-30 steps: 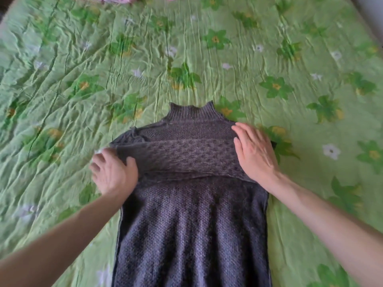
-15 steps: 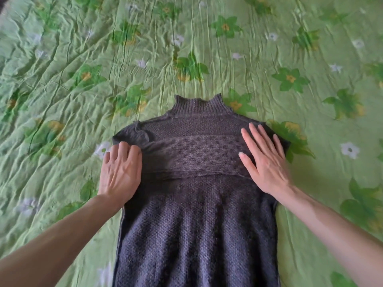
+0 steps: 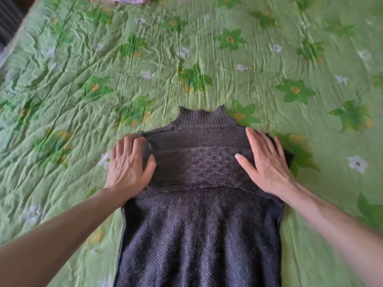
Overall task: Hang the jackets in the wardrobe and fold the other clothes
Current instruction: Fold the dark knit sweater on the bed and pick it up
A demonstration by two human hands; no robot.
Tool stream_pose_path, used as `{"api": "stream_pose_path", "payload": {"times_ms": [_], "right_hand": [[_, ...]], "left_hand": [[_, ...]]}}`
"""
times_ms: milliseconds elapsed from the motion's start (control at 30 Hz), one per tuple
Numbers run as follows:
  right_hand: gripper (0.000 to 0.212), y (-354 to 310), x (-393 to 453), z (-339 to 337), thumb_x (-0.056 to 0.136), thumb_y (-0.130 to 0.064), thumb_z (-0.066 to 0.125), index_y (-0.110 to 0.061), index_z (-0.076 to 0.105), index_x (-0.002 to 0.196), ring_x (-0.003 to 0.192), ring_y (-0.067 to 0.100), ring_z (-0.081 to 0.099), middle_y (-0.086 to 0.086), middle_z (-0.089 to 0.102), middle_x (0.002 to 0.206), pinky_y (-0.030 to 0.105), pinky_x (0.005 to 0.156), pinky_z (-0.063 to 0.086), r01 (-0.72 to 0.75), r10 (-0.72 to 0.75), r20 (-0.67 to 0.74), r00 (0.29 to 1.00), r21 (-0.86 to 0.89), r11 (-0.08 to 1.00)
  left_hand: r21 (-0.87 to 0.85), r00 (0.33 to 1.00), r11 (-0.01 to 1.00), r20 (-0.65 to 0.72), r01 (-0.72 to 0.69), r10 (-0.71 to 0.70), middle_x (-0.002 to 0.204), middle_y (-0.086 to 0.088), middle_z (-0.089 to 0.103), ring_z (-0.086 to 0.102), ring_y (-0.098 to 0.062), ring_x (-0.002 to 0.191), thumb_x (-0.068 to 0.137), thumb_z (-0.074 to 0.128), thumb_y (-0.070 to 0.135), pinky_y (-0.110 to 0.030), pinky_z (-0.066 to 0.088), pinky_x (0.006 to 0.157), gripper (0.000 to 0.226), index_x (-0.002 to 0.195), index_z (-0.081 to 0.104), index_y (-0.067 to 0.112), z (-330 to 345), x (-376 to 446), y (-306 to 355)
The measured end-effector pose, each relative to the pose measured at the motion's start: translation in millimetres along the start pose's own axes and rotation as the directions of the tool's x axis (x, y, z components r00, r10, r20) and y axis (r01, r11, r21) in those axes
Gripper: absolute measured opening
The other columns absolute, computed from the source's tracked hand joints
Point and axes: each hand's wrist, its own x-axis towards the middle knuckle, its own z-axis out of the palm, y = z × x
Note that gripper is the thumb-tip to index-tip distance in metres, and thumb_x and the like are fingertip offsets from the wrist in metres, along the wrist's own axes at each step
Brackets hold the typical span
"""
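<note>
Your left hand (image 3: 129, 165), bunched at the sweater's (image 3: 199, 224) edge a second ago, now lies spread and flat on its left shoulder; your right hand (image 3: 264, 162) stays flat on the right. The sleeves look tucked in, ready for folding. The dark knit sweater lies collar-away on the bed (image 3: 83, 69).

A creased green bedspread (image 3: 248, 65) printed with darker green and white flowers covers the bed, and beyond the bed's far-left corner a dark ribbed surface (image 3: 9, 19), too blurred to name, shows.
</note>
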Motion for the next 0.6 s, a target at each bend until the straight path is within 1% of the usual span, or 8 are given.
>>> {"api": "stream_pose_path", "payload": {"times_ms": [100,167,200,300,400,467,533,600], "right_hand": [[0.082,-11,40,-20,0.105,-0.065,0.033,-0.023,-0.003,0.166,0.157,0.024,0.023,0.004,0.025,0.17,0.048,0.128,0.017,-0.121,0.109,0.125,0.986,0.101,0.987],[0.083,-20,66,-33,0.102,-0.056,0.052,-0.024,0.009,0.165,0.138,0.032,0.051,0.007,0.042,0.161,0.048,0.112,0.046,-0.213,0.169,0.237,0.957,0.17,0.962],[0.082,-24,75,-38,0.1,-0.053,0.06,-0.025,0.018,0.164,0.131,0.033,0.057,0.009,0.046,0.158,0.048,0.105,0.051,-0.255,0.19,0.292,0.937,0.205,0.945],[0.076,-32,82,-50,0.096,-0.042,0.072,-0.017,0.037,0.158,0.137,0.032,0.053,0.008,0.044,0.161,0.044,0.111,0.044,-0.295,0.194,0.366,0.91,0.245,0.923],[0.044,-28,68,-52,0.092,-0.025,0.078,-0.013,0.058,0.129,0.1,0.024,0.064,0.004,0.063,0.128,0.041,0.086,0.058,-0.078,0.049,0.112,0.992,0.273,0.959],[0.024,-19,52,-53,0.088,-0.018,0.079,-0.011,0.06,0.101,0.085,0.018,0.057,-0.003,0.054,0.106,0.035,0.068,0.058,0.131,-0.116,-0.075,0.99,0.23,0.965],[0.03,-9,33,-49,0.084,-0.009,0.08,-0.014,0.05,0.084,0.079,0.018,0.052,-0.003,0.048,0.095,0.033,0.06,0.052,0.303,-0.288,-0.179,0.941,0.064,0.951],[0.039,0,15,-40,0.07,0.01,0.076,-0.013,0.048,0.084,0.079,0.024,0.051,0.004,0.049,0.094,0.033,0.058,0.044,0.398,-0.416,-0.206,0.886,-0.124,0.909]], "left_hand": [[-0.057,0.99,0.998,0.139,-0.018,0.026,0.151,-0.012,0.047,0.037,-0.034,0.145,0.104,0.049,0.036,-0.051,0.032,0.118,0.059,0.156,0.031,0.013,-4,40,18],[-0.076,0.956,0.997,0.294,0.01,0.013,0.147,-0.011,0.051,0.045,-0.034,0.138,0.101,0.059,0.025,-0.05,0.037,0.115,0.067,0.159,0.029,0.017,-6,65,27],[-0.065,0.941,0.998,0.34,0.016,0.007,0.143,-0.01,0.053,0.049,-0.034,0.133,0.096,0.063,0.02,-0.05,0.04,0.111,0.068,0.158,0.034,0.018,-7,75,31],[-0.038,0.936,0.999,0.353,0.0,0.014,0.124,-0.007,0.061,0.059,-0.031,0.113,0.087,0.066,0.006,-0.05,0.051,0.097,0.052,0.137,0.058,0.016,-16,89,37],[-0.123,0.96,0.982,0.224,-0.144,0.169,0.1,-0.003,0.062,0.058,-0.026,0.092,0.092,0.063,0.004,-0.05,0.055,0.079,0.018,0.108,0.06,0.012,-20,76,31],[-0.133,0.942,0.94,0.082,-0.313,0.325,0.091,-0.001,0.058,0.052,-0.024,0.084,0.093,0.06,0.003,-0.049,0.053,0.075,0.011,0.097,0.055,0.012,-19,59,20],[-0.056,0.882,0.882,0.015,-0.469,0.47,0.095,-0.002,0.054,0.047,-0.023,0.085,0.088,0.065,-0.001,-0.047,0.051,0.074,0.018,0.097,0.054,0.011,-17,43,8],[0.037,0.813,0.813,0.04,-0.582,0.581,0.104,-0.007,0.054,0.051,-0.026,0.088,0.08,0.071,-0.01,-0.046,0.053,0.073,0.034,0.103,0.055,0.008,-12,31,-2]]}}
